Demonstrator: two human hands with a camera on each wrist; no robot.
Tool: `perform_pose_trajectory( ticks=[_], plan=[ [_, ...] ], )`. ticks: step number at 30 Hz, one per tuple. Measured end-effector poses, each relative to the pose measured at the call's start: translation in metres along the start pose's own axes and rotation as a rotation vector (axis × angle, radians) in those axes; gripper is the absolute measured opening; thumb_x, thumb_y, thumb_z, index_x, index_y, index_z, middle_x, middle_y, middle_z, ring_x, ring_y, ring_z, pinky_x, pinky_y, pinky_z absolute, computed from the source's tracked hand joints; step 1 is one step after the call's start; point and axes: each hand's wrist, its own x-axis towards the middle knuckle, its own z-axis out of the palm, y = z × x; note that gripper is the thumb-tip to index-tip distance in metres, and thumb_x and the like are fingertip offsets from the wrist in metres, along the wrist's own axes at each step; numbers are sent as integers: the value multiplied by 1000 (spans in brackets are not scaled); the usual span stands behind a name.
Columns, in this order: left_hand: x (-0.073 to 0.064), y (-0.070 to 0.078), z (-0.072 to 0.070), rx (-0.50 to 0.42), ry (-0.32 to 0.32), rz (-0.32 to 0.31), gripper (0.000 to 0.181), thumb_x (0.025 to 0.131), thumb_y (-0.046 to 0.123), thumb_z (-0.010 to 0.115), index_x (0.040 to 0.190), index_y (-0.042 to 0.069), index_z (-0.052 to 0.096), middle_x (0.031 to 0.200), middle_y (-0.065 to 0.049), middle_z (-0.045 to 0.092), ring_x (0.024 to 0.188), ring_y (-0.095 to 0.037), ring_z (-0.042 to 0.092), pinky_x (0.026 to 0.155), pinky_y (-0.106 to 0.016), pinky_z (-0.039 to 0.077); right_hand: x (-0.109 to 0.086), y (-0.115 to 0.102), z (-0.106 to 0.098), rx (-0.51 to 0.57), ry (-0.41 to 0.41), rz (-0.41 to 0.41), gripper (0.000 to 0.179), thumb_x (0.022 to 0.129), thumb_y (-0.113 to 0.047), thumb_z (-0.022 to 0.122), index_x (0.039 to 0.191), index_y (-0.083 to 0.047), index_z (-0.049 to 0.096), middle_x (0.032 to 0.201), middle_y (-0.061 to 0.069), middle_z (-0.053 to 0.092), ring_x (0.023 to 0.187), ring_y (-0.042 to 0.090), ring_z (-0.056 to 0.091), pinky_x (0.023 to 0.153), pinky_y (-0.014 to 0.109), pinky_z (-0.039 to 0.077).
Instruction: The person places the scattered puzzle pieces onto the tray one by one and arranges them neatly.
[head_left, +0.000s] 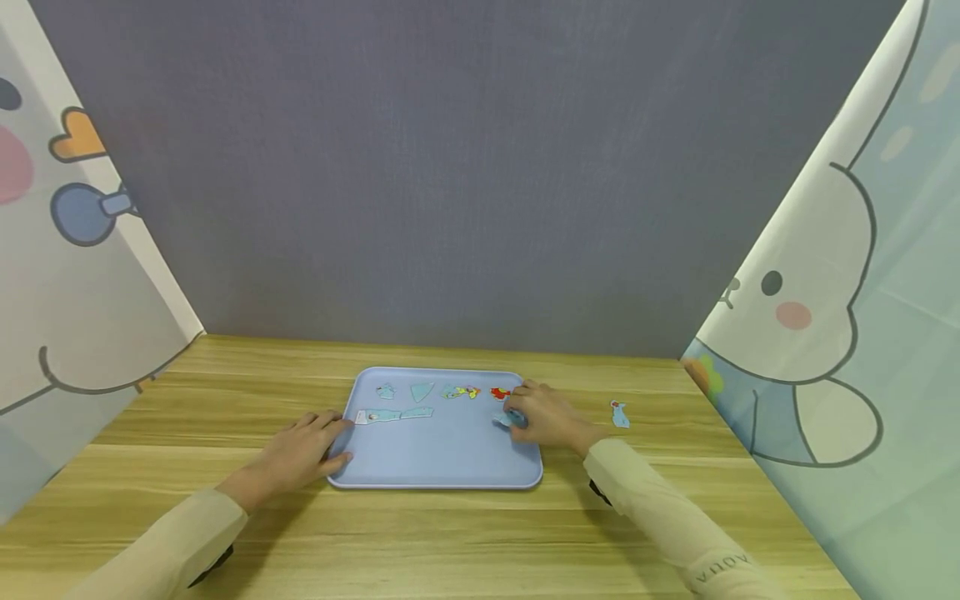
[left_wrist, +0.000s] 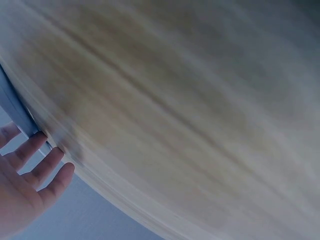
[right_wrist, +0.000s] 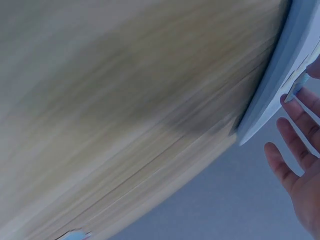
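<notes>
A pale blue rectangular tray (head_left: 450,458) lies on the wooden table. My left hand (head_left: 300,454) rests against its left rim with the fingers spread; the left wrist view shows the fingers (left_wrist: 42,167) touching that edge. Over the tray's right side, my right hand (head_left: 551,415) pinches a light blue picture piece (right_wrist: 298,86) between thumb and index finger, partly hidden by the fingers. Beside that hand a red picture piece (head_left: 499,393) lies in the tray. Further left are a yellow-patterned piece (head_left: 461,392), a triangular blue piece (head_left: 422,391) and a small blue piece (head_left: 386,391).
Below the upper row, a long strip of joined-looking pieces (head_left: 393,415) lies in the tray. A blue piece with a red spot (head_left: 619,414) sits on the table (head_left: 645,483), right of the tray. A grey wall (head_left: 450,183) rises behind, with cartoon-printed panels (head_left: 810,275) at both sides.
</notes>
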Motion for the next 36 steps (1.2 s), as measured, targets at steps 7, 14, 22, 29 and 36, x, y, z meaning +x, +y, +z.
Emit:
perform_pose_trajectory(
  ticks=[7, 14, 22, 29, 36],
  plan=[
    [1, 0, 1, -5, 10, 4, 47, 83, 36, 64, 118, 5, 58, 119, -15, 55, 105, -38, 54, 79, -57, 49, 16, -11, 8, -27, 27, -68, 22, 74, -29, 66, 93, -18, 67, 94, -6, 64, 89, 13, 52, 74, 32, 48],
    [1, 1, -1, -7, 5, 2, 47, 83, 35, 64, 118, 5, 58, 120, -15, 55, 106, -39, 54, 79, -57, 48, 30, -21, 9, -10, 5, -47, 24, 75, -29, 66, 96, -18, 67, 98, -7, 65, 94, 13, 53, 81, 33, 48],
    [1, 2, -3, 0, 0, -5, 46, 83, 36, 64, 117, 5, 58, 119, -15, 55, 106, -39, 54, 80, -57, 48, 42, -29, 14, -11, -40, -30, 23, 77, -30, 66, 97, -20, 67, 99, -8, 64, 94, 12, 52, 81, 33, 48],
    [1, 2, -3, -1, 3, -2, 47, 82, 35, 64, 117, 5, 59, 119, -15, 55, 105, -39, 54, 80, -57, 48, 52, -34, 16, -14, -49, -28, 24, 77, -29, 66, 98, -19, 66, 104, -6, 65, 98, 14, 53, 86, 39, 48],
    [2, 1, -1, 2, -5, -5, 46, 82, 36, 64, 117, 7, 59, 118, -14, 55, 104, -40, 54, 78, -58, 49, 60, -35, 18, -27, -68, -23, 23, 77, -29, 65, 98, -19, 67, 108, -5, 65, 100, 15, 53, 88, 40, 48]
  ],
)
